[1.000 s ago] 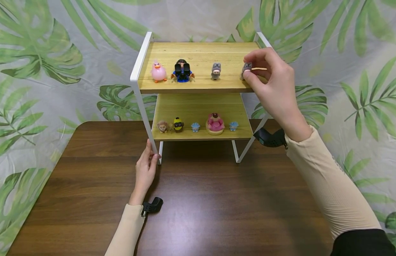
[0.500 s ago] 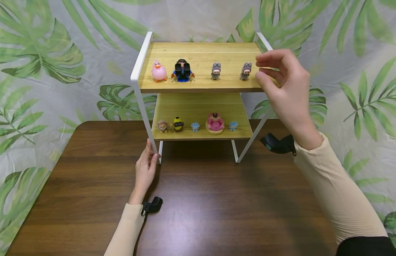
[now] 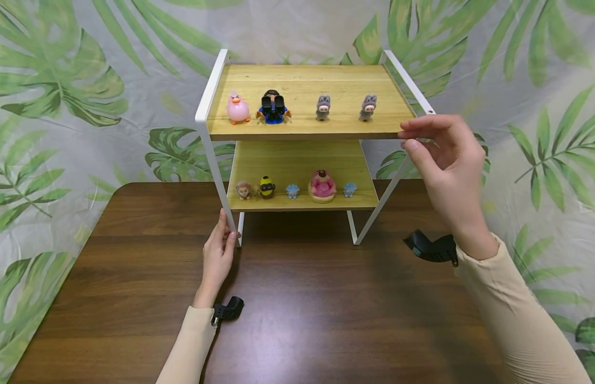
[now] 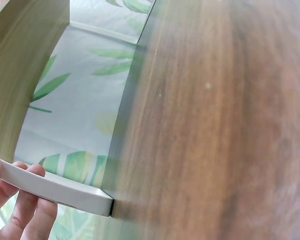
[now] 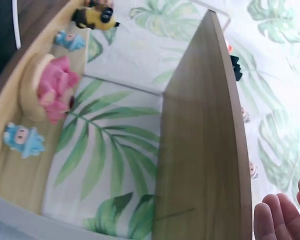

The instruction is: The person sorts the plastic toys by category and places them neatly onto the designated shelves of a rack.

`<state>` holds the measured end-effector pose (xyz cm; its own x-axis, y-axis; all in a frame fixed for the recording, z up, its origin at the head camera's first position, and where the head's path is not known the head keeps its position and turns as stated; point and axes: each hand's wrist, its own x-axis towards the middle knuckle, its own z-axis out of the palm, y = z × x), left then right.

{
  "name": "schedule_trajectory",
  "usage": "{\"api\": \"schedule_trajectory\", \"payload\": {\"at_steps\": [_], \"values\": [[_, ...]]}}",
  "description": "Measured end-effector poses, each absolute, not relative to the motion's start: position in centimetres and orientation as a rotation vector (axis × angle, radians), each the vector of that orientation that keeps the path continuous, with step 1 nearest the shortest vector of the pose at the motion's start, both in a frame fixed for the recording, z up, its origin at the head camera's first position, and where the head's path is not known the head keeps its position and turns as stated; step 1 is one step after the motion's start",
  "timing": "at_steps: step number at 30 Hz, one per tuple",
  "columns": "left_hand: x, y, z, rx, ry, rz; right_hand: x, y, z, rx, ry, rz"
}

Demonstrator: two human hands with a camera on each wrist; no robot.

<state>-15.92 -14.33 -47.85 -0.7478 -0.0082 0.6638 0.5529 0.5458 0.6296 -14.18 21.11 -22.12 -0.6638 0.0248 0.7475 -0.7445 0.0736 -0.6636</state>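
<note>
My left hand (image 3: pixel 217 256) holds the white front-left leg (image 3: pixel 214 170) of a two-tier shelf low down; in the left wrist view its fingers (image 4: pixel 27 210) wrap the white bar. Just off the front-right corner of the upper board (image 3: pixel 307 85) is my right hand (image 3: pixel 448 165), fingers loosely bent, nothing between them. Two grey rabbit-eared figurines, one on the right (image 3: pixel 367 108) and one further left (image 3: pixel 323 108), stand upright on that board. Left of them are a figure in blue and black (image 3: pixel 274 108) and a pink duck (image 3: pixel 238 109).
Along the lower board (image 3: pixel 297 157) stand a brown figurine (image 3: pixel 244 190), a yellow-and-black one (image 3: pixel 267 188), two pale blue ones (image 3: pixel 292 191) and a pink bear (image 3: pixel 322 186). The shelf stands on a brown wooden table (image 3: pixel 287 298) before a leaf-print cloth (image 3: pixel 542 160).
My right hand has let go of the right-hand grey figurine, which stays on the upper board, and has moved right and down. My left hand stays on the leg.
</note>
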Motion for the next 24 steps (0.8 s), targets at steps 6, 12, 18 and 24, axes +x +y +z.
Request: {"api": "schedule_trajectory", "payload": {"at_steps": [6,12,18,24], "values": [[-15.8,-14.3,-47.8,-0.431,-2.171,-1.174,-13.3,22.0,-23.9,0.693,-1.767,1.699],[-15.6,-14.4,-47.8,-0.435,-2.177,-1.182,-12.7,22.6,-25.8,0.698,-1.818,1.69],[-15.4,-14.5,-47.8,-0.445,-2.182,-1.201,-12.2,23.1,-27.6,0.666,-1.912,1.619],[-15.0,-14.8,-47.4,-0.466,-2.213,-1.226,-11.8,23.4,-29.0,0.594,-2.029,1.46]]}}
